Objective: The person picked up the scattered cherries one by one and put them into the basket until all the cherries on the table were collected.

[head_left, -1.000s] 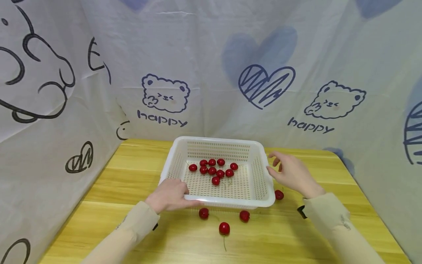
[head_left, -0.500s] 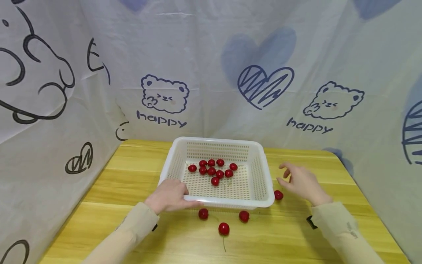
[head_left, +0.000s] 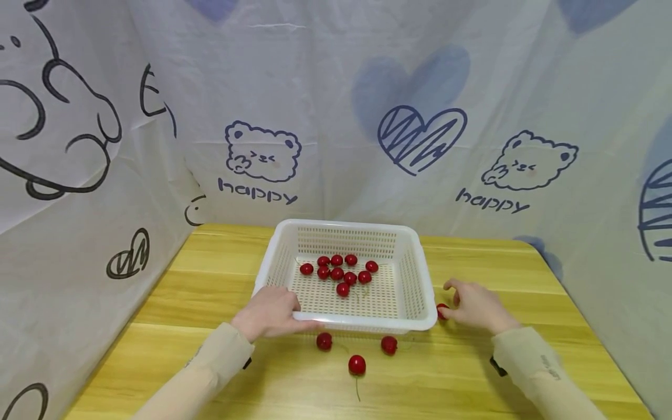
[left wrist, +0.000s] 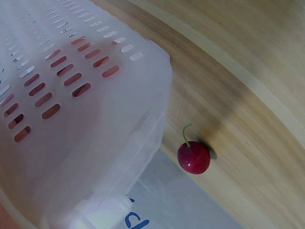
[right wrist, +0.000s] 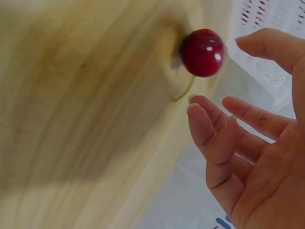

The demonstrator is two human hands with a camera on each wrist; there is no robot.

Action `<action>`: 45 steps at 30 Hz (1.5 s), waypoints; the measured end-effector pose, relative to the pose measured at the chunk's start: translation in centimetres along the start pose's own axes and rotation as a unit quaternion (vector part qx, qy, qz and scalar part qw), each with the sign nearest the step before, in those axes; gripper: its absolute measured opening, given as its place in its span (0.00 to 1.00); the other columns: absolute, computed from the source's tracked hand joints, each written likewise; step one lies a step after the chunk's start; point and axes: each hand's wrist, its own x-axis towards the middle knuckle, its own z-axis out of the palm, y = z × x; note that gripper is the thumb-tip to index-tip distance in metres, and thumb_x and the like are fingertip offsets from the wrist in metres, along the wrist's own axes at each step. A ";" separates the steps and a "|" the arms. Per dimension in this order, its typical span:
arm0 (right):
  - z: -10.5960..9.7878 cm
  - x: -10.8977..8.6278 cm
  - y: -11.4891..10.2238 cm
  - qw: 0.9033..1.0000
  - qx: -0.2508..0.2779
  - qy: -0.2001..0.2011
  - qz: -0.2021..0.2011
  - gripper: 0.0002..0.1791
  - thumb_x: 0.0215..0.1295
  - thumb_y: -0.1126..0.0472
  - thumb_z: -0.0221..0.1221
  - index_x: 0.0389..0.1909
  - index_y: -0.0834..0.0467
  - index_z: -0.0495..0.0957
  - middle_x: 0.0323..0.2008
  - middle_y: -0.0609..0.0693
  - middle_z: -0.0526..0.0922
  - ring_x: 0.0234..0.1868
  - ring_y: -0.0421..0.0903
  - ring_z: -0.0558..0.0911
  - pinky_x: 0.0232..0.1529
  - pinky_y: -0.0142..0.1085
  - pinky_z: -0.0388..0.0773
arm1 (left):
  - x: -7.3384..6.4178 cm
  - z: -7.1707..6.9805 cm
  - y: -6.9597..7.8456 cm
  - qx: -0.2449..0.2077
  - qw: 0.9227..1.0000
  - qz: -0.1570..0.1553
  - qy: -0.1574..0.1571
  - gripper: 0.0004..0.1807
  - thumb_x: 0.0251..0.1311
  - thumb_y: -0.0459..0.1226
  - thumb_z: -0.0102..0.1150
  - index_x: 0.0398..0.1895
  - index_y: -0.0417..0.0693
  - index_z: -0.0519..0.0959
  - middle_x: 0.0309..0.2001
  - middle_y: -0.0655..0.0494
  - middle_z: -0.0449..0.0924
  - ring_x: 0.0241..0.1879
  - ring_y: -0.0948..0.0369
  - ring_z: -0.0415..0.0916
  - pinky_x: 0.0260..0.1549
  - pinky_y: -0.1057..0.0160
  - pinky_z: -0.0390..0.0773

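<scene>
A white plastic basket (head_left: pixel 362 321) with slotted walls stands on the table, and several red cherries (head_left: pixel 337 273) lie inside it. My left hand (head_left: pixel 269 310) grips its front left corner, the thumb along the front rim; in the left wrist view fingers show faintly through the slots. Just outside the basket's right wall lies another cherry (right wrist: pixel 204 52) with a green stem, partly hidden by my right hand (head_left: pixel 478 306) in the head view. In the right wrist view that hand's thumb and loosely bent fingers are spread close to this cherry, apart from it.
In front of the basket, three loose cherries with stems lie on the wooden table (head_left: pixel 173 326): a left one (head_left: pixel 324 341), a right one (head_left: pixel 389 345) and a nearer one (head_left: pixel 357 365). A printed white cloth (head_left: pixel 336 116) hangs behind and beside the table.
My right hand has left the basket's right rim, moved right, then come down and nearer to the cherry beside the basket. The left hand and basket have stayed in place.
</scene>
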 end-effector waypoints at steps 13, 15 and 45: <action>1.2 0.1 0.4 0.999 0.002 -0.045 0.014 0.37 0.52 0.44 0.73 0.57 0.64 0.75 0.26 0.47 0.80 0.26 0.43 0.75 0.29 0.37 0.73 | 0.1 0.0 0.1 0.006 1.000 -0.003 0.000 0.34 0.55 0.73 0.53 0.15 0.55 0.78 0.13 0.65 0.68 0.16 0.68 0.60 0.19 0.67 0.65; 1.3 0.2 0.3 0.999 -0.004 -0.047 0.010 0.37 0.53 0.44 0.73 0.56 0.63 0.76 0.25 0.46 0.79 0.25 0.42 0.74 0.28 0.36 0.72 | 0.1 0.0 0.1 0.006 1.000 -0.003 0.001 0.35 0.55 0.74 0.53 0.15 0.55 0.79 0.12 0.65 0.68 0.15 0.68 0.60 0.19 0.67 0.65; 1.2 0.4 0.1 0.998 0.010 -0.053 -0.013 0.09 0.55 0.58 0.68 0.33 0.55 0.78 0.24 0.45 0.78 0.24 0.42 0.72 0.26 0.35 0.69 | 0.1 0.2 0.0 0.011 1.000 0.001 0.010 0.34 0.55 0.74 0.52 0.14 0.56 0.77 0.11 0.65 0.67 0.15 0.68 0.60 0.19 0.67 0.65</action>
